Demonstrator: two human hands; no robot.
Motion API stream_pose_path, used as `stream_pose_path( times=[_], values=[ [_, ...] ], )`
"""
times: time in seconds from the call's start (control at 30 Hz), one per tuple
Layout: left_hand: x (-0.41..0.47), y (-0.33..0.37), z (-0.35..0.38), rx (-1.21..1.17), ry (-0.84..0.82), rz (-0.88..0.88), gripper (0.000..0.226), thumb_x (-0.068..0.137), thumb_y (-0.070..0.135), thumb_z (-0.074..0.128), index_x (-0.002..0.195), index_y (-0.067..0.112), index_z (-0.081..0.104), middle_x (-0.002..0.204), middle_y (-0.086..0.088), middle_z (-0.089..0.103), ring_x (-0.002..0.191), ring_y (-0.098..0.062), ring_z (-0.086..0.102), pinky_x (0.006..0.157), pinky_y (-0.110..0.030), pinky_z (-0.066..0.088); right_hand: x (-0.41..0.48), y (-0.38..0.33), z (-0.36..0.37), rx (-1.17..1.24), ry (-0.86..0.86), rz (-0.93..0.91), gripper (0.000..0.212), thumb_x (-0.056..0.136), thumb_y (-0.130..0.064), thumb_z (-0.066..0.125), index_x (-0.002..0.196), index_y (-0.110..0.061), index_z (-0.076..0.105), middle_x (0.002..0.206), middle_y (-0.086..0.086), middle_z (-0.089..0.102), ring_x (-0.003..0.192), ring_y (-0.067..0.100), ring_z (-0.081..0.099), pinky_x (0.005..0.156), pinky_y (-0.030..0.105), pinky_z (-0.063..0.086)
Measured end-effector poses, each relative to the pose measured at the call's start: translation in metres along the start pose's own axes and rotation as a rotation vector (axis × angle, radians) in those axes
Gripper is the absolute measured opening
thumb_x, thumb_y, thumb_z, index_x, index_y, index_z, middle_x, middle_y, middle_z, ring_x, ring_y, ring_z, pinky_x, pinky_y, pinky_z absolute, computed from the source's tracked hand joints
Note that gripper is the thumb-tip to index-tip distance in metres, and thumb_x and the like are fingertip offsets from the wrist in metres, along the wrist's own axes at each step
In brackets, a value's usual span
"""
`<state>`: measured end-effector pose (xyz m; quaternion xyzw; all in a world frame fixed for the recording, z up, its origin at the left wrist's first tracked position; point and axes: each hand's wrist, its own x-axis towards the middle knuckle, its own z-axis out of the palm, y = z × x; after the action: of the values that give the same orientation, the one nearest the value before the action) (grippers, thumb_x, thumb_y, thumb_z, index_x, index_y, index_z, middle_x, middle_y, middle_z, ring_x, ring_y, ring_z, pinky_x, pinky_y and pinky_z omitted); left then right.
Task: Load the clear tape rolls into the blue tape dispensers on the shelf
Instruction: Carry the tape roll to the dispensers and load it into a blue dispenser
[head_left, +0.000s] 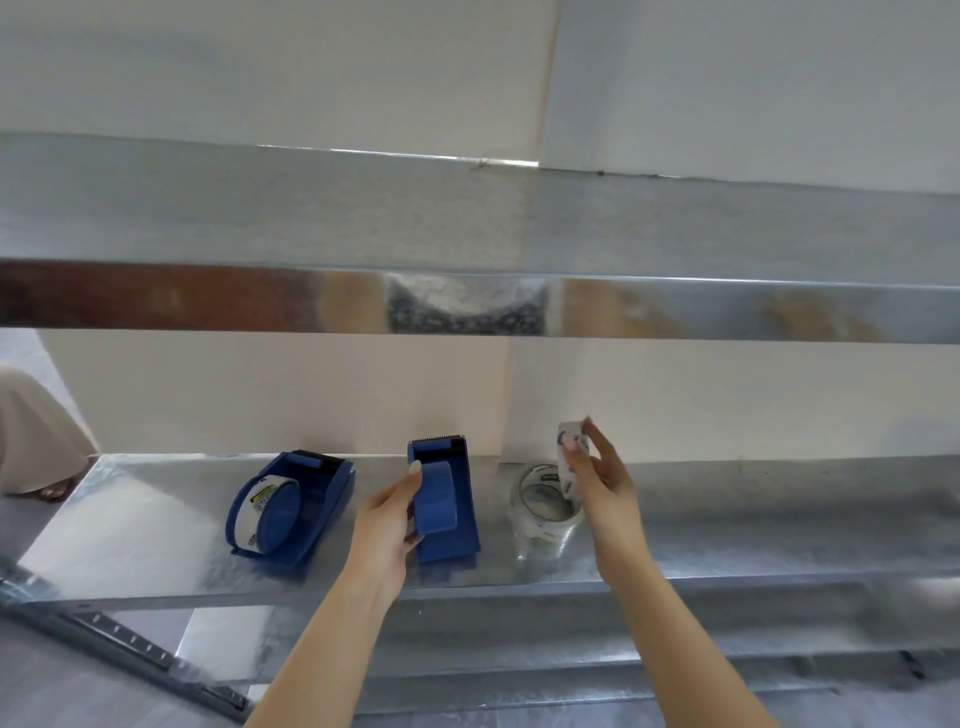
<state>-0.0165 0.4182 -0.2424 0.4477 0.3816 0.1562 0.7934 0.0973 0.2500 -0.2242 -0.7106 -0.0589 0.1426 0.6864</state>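
Observation:
Two blue tape dispensers stand on the metal shelf (156, 519). The left dispenser (306, 512) has a tape roll on its blue hub. The middle dispenser (452, 519) has no tape; my left hand (389, 525) grips its blue hub (437, 499). A clear tape roll (545, 506) lies flat on the shelf to the right of it. My right hand (597, 467) is raised above that roll and pinches a white paper label (569, 441) that runs down to it.
A second metal shelf (467, 301) runs across just above, leaving a low gap. A cream wall backs the shelf. A lower shelf level (519, 649) shows below. Someone's foot and pale garment (41, 457) are at far left.

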Motion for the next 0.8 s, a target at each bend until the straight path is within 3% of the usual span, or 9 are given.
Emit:
stream_pose_path(
  times=[0.1, 0.2, 0.23, 0.3, 0.33, 0.4, 0.47, 0.6, 0.8],
  values=[
    [0.0, -0.003, 0.007, 0.004, -0.007, -0.004, 0.022, 0.089, 0.026, 0.06, 0.105, 0.012, 0.062, 0.098, -0.009, 0.068, 0.09, -0.023, 0.062, 0.077, -0.036, 0.049, 0.012, 0.005, -0.024, -0.019, 0.062, -0.004, 0.053, 0.089, -0.034, 0.062, 0.139, -0.031, 0.045, 0.127, 0.001, 0.061, 0.109, 0.011, 0.059, 0.07, 0.009, 0.045],
    [-0.001, -0.005, 0.014, 0.018, -0.021, 0.001, 0.017, 0.089, 0.025, 0.059, 0.101, 0.014, 0.063, 0.095, -0.007, 0.068, 0.088, -0.022, 0.063, 0.077, -0.035, 0.049, 0.021, 0.014, -0.048, -0.07, 0.107, 0.014, 0.053, 0.089, -0.029, 0.064, 0.138, -0.025, 0.044, 0.115, 0.002, 0.063, 0.088, 0.002, 0.059, 0.059, 0.007, 0.047],
    [-0.002, -0.006, 0.016, 0.021, -0.028, 0.002, 0.013, 0.09, 0.025, 0.059, 0.097, 0.015, 0.063, 0.093, -0.007, 0.068, 0.086, -0.021, 0.063, 0.074, -0.034, 0.049, 0.022, 0.017, -0.055, -0.096, 0.12, 0.021, 0.055, 0.087, -0.03, 0.065, 0.137, -0.025, 0.043, 0.113, 0.001, 0.062, 0.089, 0.002, 0.059, 0.062, 0.01, 0.048],
    [-0.004, -0.008, 0.019, 0.027, -0.033, 0.004, 0.009, 0.09, 0.025, 0.058, 0.092, 0.017, 0.063, 0.091, -0.005, 0.068, 0.084, -0.02, 0.063, 0.07, -0.033, 0.049, 0.027, 0.032, -0.07, -0.198, 0.165, 0.035, 0.062, 0.081, -0.035, 0.072, 0.136, -0.028, 0.043, 0.119, -0.002, 0.058, 0.107, 0.015, 0.059, 0.085, 0.027, 0.051],
    [-0.004, -0.009, 0.02, 0.032, -0.031, 0.006, 0.009, 0.09, 0.025, 0.058, 0.091, 0.018, 0.063, 0.091, -0.005, 0.068, 0.084, -0.019, 0.063, 0.069, -0.033, 0.049, 0.03, 0.04, -0.077, -0.296, 0.184, 0.043, 0.068, 0.076, -0.039, 0.075, 0.135, -0.029, 0.044, 0.119, -0.002, 0.057, 0.118, 0.021, 0.055, 0.098, 0.037, 0.046],
    [-0.003, -0.011, 0.021, 0.046, -0.027, 0.007, 0.009, 0.09, 0.025, 0.058, 0.091, 0.018, 0.063, 0.092, -0.005, 0.068, 0.085, -0.019, 0.063, 0.072, -0.033, 0.049, 0.033, 0.055, -0.088, -0.491, 0.188, 0.059, 0.078, 0.066, -0.049, 0.073, 0.136, -0.026, 0.044, 0.124, 0.0, 0.056, 0.129, 0.026, 0.045, 0.112, 0.041, 0.028],
    [-0.001, -0.014, 0.021, 0.054, -0.024, 0.005, 0.01, 0.089, 0.026, 0.059, 0.093, 0.018, 0.063, 0.094, -0.005, 0.068, 0.088, -0.02, 0.063, 0.075, -0.034, 0.049, 0.034, 0.069, -0.095, -0.618, 0.163, 0.059, 0.082, 0.067, -0.05, 0.072, 0.139, -0.024, 0.04, 0.136, 0.003, 0.052, 0.132, 0.027, 0.039, 0.111, 0.038, 0.02],
    [0.003, -0.017, 0.022, 0.059, -0.016, 0.008, 0.011, 0.089, 0.025, 0.059, 0.096, 0.017, 0.063, 0.093, -0.005, 0.068, 0.087, -0.02, 0.063, 0.071, -0.033, 0.049, 0.038, 0.094, -0.104, -0.761, 0.142, 0.031, 0.08, 0.074, -0.033, 0.077, 0.141, -0.019, 0.037, 0.146, 0.012, 0.041, 0.135, 0.033, 0.031, 0.11, 0.039, 0.021],
    [0.009, -0.02, 0.019, 0.059, -0.009, -0.001, 0.009, 0.089, 0.026, 0.06, 0.094, 0.02, 0.063, 0.096, -0.005, 0.068, 0.093, -0.022, 0.062, 0.083, -0.037, 0.048, 0.04, 0.103, -0.104, -0.891, 0.136, 0.039, 0.085, 0.073, -0.04, 0.076, 0.144, -0.024, 0.032, 0.155, 0.011, 0.028, 0.139, 0.035, 0.025, 0.112, 0.042, 0.023]
  ],
)
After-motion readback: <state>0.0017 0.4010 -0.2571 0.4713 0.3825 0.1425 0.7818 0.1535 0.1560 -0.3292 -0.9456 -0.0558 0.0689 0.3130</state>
